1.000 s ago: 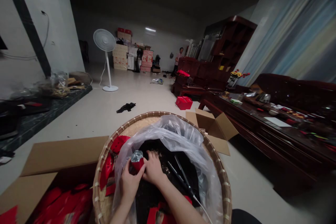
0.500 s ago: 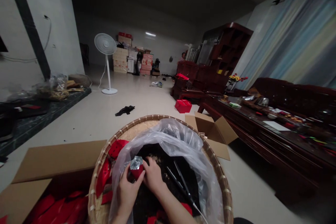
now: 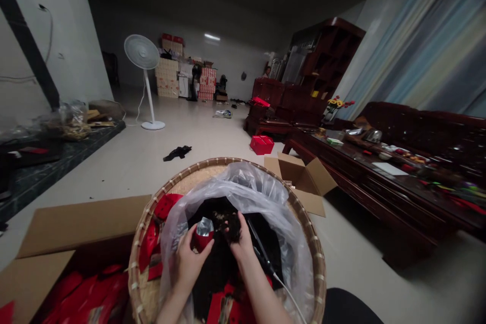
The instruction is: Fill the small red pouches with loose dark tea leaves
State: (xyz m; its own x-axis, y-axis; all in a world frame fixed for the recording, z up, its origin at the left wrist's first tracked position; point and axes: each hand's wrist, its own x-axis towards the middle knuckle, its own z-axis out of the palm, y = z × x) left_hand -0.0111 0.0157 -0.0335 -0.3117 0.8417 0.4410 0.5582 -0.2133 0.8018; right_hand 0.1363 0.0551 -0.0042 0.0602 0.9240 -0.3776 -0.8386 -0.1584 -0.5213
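My left hand [image 3: 192, 253] is closed round a small red pouch [image 3: 202, 244], whose silver foil-lined mouth stands open and faces up. To its right, my right hand [image 3: 240, 239] cups a clump of dark loose tea leaves [image 3: 231, 228], fingers curled and palm partly up. Both hands are over a clear plastic bag [image 3: 224, 186] spread in a round woven bamboo basket [image 3: 138, 258], with more dark tea leaves in the bag. A black hair straightener [image 3: 261, 250] with a white cord lies in the bag beside my right forearm. Several red pouches [image 3: 235, 311] lie near my wrists.
At left, an open cardboard box [image 3: 87, 225] holds several red packets [image 3: 81, 296]. Another open box [image 3: 304, 177] stands beyond the basket at right, by a dark wooden table [image 3: 353, 177]. A white fan [image 3: 146, 61] and a red box [image 3: 261, 145] stand on the floor.
My right hand has moved right, away from the pouch, and now holds a clump of dark tea leaves. The pouch stays in my left hand. The view has shifted slightly.
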